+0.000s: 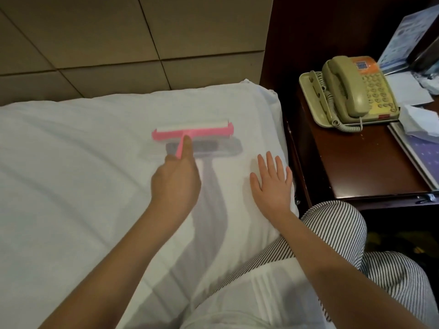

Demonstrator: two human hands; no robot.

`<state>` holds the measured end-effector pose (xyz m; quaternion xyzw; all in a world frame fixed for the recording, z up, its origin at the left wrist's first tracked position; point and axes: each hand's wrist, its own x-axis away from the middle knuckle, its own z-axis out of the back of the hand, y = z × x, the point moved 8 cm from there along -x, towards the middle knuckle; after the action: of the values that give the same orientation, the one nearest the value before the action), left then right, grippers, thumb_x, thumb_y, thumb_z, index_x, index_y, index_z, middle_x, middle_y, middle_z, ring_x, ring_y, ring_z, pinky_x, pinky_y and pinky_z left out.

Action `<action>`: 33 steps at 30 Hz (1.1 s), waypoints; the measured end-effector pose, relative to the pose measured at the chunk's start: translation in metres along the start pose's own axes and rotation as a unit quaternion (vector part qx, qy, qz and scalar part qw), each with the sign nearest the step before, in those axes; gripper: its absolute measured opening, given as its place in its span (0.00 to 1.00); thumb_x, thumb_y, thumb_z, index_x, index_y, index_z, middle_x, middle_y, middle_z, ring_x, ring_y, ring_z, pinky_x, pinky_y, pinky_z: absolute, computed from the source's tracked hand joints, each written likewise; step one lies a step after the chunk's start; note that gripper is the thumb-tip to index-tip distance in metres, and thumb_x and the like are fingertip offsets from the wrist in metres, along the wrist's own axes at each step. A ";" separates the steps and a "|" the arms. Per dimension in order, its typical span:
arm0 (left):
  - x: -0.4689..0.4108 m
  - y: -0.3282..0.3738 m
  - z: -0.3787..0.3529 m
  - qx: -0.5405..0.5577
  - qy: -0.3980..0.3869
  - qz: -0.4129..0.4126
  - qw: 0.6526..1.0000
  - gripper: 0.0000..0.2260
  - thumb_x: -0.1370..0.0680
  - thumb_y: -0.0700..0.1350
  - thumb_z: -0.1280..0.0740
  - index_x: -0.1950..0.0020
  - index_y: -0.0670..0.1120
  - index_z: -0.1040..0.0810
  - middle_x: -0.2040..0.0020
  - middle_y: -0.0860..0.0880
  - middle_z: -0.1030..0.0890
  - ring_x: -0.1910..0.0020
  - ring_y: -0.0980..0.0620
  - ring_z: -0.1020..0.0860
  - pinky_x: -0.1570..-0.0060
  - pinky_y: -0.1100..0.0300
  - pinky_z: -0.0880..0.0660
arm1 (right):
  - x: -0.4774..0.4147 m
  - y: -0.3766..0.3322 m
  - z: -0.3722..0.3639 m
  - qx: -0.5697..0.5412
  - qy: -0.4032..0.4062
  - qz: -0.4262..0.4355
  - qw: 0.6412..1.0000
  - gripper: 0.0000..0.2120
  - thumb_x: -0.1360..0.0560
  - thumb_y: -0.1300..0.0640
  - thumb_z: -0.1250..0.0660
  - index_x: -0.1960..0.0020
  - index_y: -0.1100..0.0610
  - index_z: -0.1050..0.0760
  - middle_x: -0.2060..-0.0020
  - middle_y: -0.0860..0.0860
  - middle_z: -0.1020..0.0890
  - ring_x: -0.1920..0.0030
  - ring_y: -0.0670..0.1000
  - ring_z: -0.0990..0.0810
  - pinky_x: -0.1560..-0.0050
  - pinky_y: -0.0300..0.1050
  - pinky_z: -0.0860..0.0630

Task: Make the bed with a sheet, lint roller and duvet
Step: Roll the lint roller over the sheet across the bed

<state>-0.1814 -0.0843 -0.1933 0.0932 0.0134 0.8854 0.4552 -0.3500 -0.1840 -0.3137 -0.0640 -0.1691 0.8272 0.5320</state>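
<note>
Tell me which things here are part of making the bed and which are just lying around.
Part of the job:
lint roller, gripped by the left hand
sheet, with the right hand flat on it

Just lying about:
telephone
leaflets
nightstand under them

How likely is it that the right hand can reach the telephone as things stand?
Probably yes. The right hand lies flat and empty on the sheet near the bed's edge, and nothing stands between it and the telephone on the nightstand.
</note>
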 end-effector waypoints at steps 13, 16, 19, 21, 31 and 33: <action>-0.151 0.011 -0.035 0.069 -0.025 -0.015 0.997 0.27 0.18 0.44 0.47 0.22 0.47 0.56 0.42 0.36 0.26 0.46 0.38 0.25 0.58 0.55 0.35 | -0.026 -0.022 -0.025 0.043 -0.080 0.026 0.995 0.29 0.21 0.43 0.64 0.23 0.50 0.62 0.23 0.48 0.59 0.24 0.50 0.62 0.27 0.50 0.65; -0.154 0.014 -0.021 0.075 -0.044 -0.018 0.996 0.27 0.19 0.43 0.46 0.22 0.47 0.54 0.40 0.38 0.26 0.44 0.40 0.26 0.57 0.54 0.33 | -0.025 -0.022 -0.025 0.035 -0.069 0.027 0.997 0.35 0.29 0.40 0.71 0.23 0.50 0.61 0.23 0.47 0.59 0.24 0.50 0.62 0.27 0.49 0.65; -0.107 0.008 -0.012 0.042 -0.081 -0.009 0.996 0.27 0.20 0.41 0.45 0.23 0.47 0.51 0.35 0.40 0.28 0.39 0.41 0.28 0.49 0.53 0.30 | -0.024 -0.021 -0.027 0.033 -0.065 0.027 0.997 0.39 0.32 0.39 0.74 0.23 0.50 0.61 0.23 0.47 0.58 0.24 0.50 0.62 0.28 0.49 0.66; -0.066 0.006 -0.017 0.005 -0.100 -0.013 0.995 0.28 0.21 0.40 0.45 0.23 0.47 0.53 0.41 0.41 0.25 0.45 0.41 0.26 0.53 0.53 0.31 | -0.025 -0.020 -0.027 0.033 -0.061 0.026 0.997 0.39 0.32 0.40 0.74 0.23 0.50 0.61 0.23 0.48 0.58 0.24 0.50 0.61 0.28 0.49 0.66; -0.184 0.023 -0.015 0.051 -0.052 -0.005 0.997 0.28 0.20 0.41 0.46 0.23 0.46 0.55 0.37 0.38 0.28 0.41 0.40 0.27 0.51 0.52 0.31 | -0.025 -0.020 -0.028 0.029 -0.062 0.026 0.997 0.38 0.32 0.39 0.74 0.23 0.50 0.60 0.23 0.48 0.58 0.24 0.50 0.61 0.28 0.49 0.66; -0.200 0.027 -0.013 0.068 -0.053 -0.002 0.996 0.27 0.19 0.41 0.46 0.23 0.46 0.54 0.37 0.39 0.28 0.41 0.41 0.27 0.53 0.54 0.33 | -0.024 -0.020 -0.027 0.028 -0.063 0.026 0.997 0.38 0.32 0.39 0.74 0.23 0.50 0.61 0.23 0.48 0.58 0.24 0.50 0.62 0.28 0.49 0.66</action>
<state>-0.0916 -0.2609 -0.2338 0.1710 0.0495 0.8752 0.4498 -0.3143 -0.1924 -0.3340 -0.0014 -0.1766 0.8478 0.5000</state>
